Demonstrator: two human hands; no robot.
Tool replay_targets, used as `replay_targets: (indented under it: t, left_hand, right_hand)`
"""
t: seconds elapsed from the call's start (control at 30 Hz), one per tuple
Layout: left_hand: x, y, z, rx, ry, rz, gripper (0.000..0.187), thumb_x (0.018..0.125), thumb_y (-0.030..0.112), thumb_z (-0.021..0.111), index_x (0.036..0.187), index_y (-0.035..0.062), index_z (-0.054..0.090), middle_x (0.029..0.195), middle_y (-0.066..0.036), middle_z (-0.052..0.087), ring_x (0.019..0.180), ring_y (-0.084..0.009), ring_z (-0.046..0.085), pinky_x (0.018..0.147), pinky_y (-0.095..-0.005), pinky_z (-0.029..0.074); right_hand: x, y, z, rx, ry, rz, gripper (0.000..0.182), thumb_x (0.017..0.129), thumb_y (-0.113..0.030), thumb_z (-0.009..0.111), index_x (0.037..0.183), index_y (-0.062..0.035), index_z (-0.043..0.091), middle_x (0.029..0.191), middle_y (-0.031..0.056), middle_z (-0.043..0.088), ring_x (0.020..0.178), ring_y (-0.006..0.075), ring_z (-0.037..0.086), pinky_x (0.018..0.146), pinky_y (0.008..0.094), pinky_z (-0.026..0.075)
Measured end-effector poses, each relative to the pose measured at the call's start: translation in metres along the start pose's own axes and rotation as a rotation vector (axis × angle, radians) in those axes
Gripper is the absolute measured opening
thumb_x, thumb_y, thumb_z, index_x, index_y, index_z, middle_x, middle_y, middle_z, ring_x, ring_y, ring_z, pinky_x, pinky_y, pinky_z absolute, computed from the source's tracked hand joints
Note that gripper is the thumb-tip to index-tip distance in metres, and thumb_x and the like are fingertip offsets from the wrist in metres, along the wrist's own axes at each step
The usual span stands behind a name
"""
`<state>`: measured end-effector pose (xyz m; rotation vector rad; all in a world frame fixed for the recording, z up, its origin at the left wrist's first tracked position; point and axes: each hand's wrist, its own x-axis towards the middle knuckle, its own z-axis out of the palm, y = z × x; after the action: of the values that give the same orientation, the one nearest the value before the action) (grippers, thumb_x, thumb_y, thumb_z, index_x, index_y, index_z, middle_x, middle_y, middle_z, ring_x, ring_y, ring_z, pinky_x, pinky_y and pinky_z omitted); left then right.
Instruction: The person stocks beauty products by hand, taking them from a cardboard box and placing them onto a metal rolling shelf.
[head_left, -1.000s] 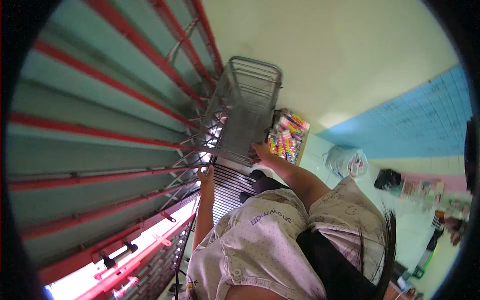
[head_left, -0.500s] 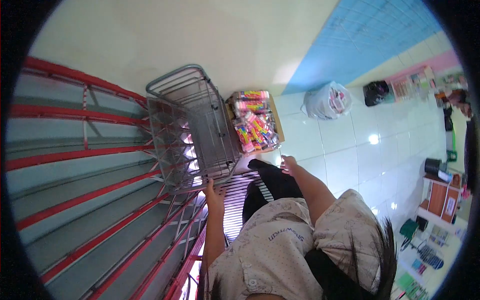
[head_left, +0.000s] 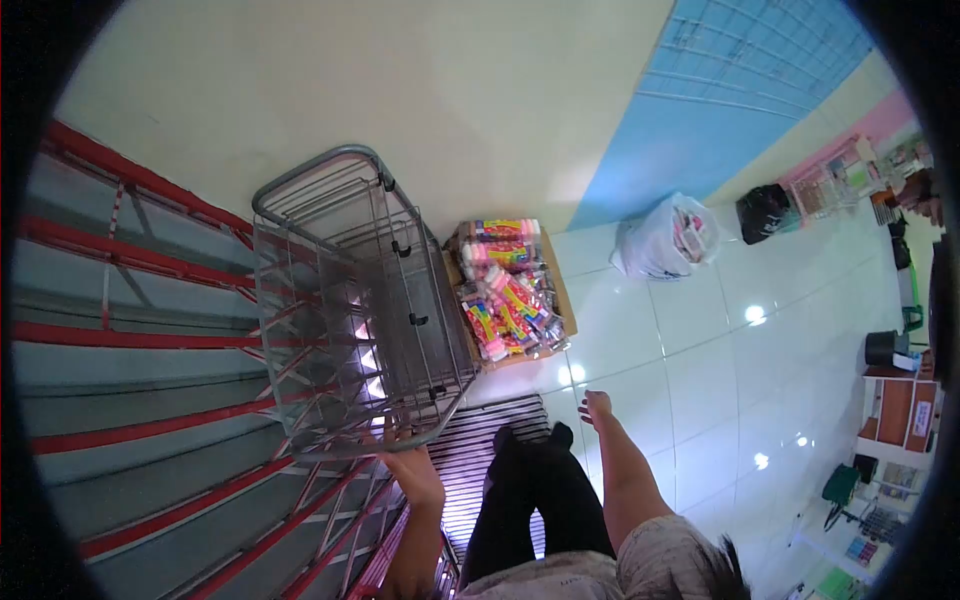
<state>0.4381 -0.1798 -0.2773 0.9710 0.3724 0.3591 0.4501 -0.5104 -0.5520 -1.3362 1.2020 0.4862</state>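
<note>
A grey metal wire display rack (head_left: 408,250) with clear panels stands at the left of centre, against the pale wall. Around its near rail my left hand (head_left: 413,470) is closed, the fingers partly behind the bar. My right hand (head_left: 597,408) hangs over the white tiles to the right, holding nothing, its fingers loosely apart. Just beyond the rack's right side, an open cardboard box (head_left: 560,265) holds several clear-wrapped packs of pink-capped bottles (head_left: 515,295) with colourful labels.
Red-edged grey shelving or steps (head_left: 150,340) fill the left. My feet are on a striped mat (head_left: 475,425). A white plastic bag (head_left: 655,240) and a black bag (head_left: 762,212) sit along the wall. Far right are a brown-fronted cabinet (head_left: 890,410) and part of another person (head_left: 920,195).
My view has tilted, so the box and bags appear lower. The rack appears farther left and lower, with my left hand still at its near rail. My feet are now side by side on the mat.
</note>
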Motion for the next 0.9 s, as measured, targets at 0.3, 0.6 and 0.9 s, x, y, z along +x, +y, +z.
replay_targets:
  t: [0.3,0.6,0.9]
  left_hand:
    - [-0.019,-0.202,-0.078,0.679,-0.044,-0.492,0.097,0.085,0.012,0.068,0.153,0.0169,-0.001,0.156,-0.021,0.008,0.14,-0.0393,0.023,0.108,-0.0494,0.035]
    - [0.118,-0.339,-0.079,1.127,-0.438,-0.255,0.087,0.085,0.029,0.069,0.147,-0.0027,0.016,0.147,-0.029,0.028,0.138,-0.035,0.03,0.11,-0.0391,0.029]
    - [0.162,-0.38,-0.077,1.048,-0.466,0.146,0.079,0.076,0.01,0.065,0.142,-0.0036,0.023,0.138,-0.028,0.04,0.129,-0.0381,0.041,0.109,-0.0397,0.032]
  right_hand:
    - [0.139,-0.054,0.027,-0.29,0.217,-0.674,0.039,0.086,-0.028,0.064,0.114,-0.0011,0.06,0.11,0.0177,0.066,0.104,0.0327,0.063,0.091,0.0395,0.049]
    - [0.187,-0.12,0.057,-0.438,0.077,-1.024,0.056,0.077,-0.02,0.066,0.127,-0.0006,0.05,0.114,0.0239,0.059,0.113,0.0382,0.055,0.095,0.0418,0.046]
    - [0.188,-0.158,0.069,-0.924,0.206,-1.033,0.063,0.077,-0.035,0.07,0.125,-0.0048,0.044,0.105,0.0252,0.062,0.095,0.0405,0.064,0.08,0.0473,0.053]
